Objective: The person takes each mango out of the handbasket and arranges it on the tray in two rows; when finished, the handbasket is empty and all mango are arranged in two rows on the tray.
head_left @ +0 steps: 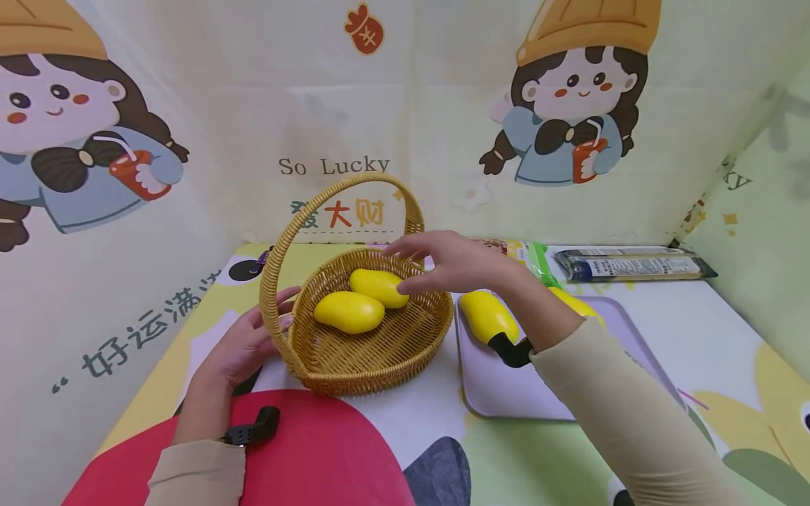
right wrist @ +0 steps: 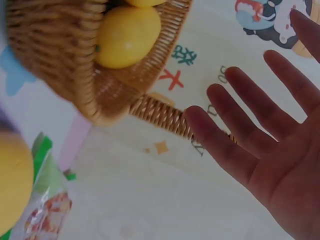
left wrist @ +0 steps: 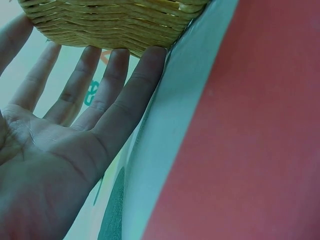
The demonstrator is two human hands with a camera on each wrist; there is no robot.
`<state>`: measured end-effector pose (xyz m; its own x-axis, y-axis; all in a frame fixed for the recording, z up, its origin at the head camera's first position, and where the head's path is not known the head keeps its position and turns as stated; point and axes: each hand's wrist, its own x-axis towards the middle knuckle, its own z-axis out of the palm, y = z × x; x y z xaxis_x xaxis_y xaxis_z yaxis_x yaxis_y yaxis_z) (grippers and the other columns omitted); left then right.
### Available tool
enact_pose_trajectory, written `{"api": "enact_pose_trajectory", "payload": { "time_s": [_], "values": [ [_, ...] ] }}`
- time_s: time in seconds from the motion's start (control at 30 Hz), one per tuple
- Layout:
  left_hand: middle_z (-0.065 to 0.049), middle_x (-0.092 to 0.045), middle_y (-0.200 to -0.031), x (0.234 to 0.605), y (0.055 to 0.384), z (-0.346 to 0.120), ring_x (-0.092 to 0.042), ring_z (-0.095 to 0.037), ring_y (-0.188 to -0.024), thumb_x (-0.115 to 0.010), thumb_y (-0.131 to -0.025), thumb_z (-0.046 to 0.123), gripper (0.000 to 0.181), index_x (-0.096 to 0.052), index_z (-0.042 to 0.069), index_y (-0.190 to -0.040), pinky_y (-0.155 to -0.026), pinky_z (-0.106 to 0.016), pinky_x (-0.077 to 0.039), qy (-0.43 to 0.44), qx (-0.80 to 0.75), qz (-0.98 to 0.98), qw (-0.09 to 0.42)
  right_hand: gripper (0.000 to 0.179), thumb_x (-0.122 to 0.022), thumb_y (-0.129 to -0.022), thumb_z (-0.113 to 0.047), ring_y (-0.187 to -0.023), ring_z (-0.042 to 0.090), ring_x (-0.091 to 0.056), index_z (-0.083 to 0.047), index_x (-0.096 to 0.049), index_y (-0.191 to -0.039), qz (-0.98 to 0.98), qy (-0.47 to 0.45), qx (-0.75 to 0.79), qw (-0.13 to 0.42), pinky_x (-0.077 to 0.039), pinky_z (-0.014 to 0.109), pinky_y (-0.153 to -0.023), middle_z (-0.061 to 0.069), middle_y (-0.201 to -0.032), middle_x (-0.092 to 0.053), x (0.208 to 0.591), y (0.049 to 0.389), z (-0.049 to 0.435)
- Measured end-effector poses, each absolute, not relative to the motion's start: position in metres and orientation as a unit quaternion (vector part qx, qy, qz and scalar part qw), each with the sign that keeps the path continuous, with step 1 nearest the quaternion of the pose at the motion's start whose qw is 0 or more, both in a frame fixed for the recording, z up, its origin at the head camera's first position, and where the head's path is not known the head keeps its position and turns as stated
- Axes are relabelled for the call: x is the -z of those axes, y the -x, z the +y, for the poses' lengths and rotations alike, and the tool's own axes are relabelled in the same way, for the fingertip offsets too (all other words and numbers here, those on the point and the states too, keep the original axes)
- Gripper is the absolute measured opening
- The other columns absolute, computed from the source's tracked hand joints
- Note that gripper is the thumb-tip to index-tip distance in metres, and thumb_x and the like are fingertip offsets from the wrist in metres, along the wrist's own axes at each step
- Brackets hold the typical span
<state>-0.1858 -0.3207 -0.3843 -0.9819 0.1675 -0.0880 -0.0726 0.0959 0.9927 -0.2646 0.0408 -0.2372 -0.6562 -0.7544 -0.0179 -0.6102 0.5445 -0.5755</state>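
Observation:
A wicker basket with a tall hoop handle stands in front of me, holding two yellow mangoes. My left hand is at its left side; in the left wrist view the outstretched fingertips touch the woven wall. Over the basket's right rim hovers my right hand, its fingers spread and nothing in them, as the right wrist view also shows. To the right, two more mangoes lie on a lilac tray: one mango by its left edge, the other partly behind my forearm.
Behind the tray lie a clear-and-green food packet and a long dark-wrapped package. A printed cloth backdrop rises behind the table and along both sides. The table cover carries colourful printed shapes.

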Motion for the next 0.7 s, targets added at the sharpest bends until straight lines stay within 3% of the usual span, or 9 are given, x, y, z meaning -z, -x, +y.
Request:
{"api": "enact_pose_trajectory", "payload": {
  "time_s": [0.33,0.53,0.7],
  "values": [
    [-0.017,-0.039,-0.157,0.386,0.187,-0.319,-0.066,-0.009,-0.118,-0.056,-0.107,0.024,0.06,-0.033,0.022,-0.163,-0.096,-0.028,-0.057,-0.039,-0.679,0.728,0.09,0.047,-0.077,-0.093,-0.026,-0.13,0.027,-0.058,-0.024,-0.065,-0.138,0.867,0.398,0.219,0.207,-0.048,0.045,-0.107,0.008,-0.14,-0.064,0.235,0.281,-0.009],
    [-0.008,-0.046,-0.15,0.382,0.188,-0.321,-0.066,-0.009,-0.117,-0.057,-0.107,0.026,0.06,-0.034,0.022,-0.162,-0.095,-0.027,-0.057,-0.033,-0.676,0.731,0.087,0.047,-0.079,-0.092,-0.023,-0.129,0.023,-0.058,-0.024,-0.066,-0.137,0.868,0.393,0.22,0.21,-0.048,0.042,-0.107,0.007,-0.137,-0.065,0.243,0.29,-0.038],
    [-0.01,-0.044,-0.152,0.382,0.189,-0.321,-0.065,-0.01,-0.119,-0.055,-0.107,0.024,0.061,-0.032,0.021,-0.163,-0.096,-0.028,-0.057,-0.041,-0.677,0.728,0.098,0.049,-0.079,-0.091,-0.025,-0.125,0.022,-0.057,-0.026,-0.066,-0.138,0.867,0.393,0.2,0.232,-0.047,0.04,-0.107,0.008,-0.139,-0.064,0.251,0.295,-0.058]
  ]
}}
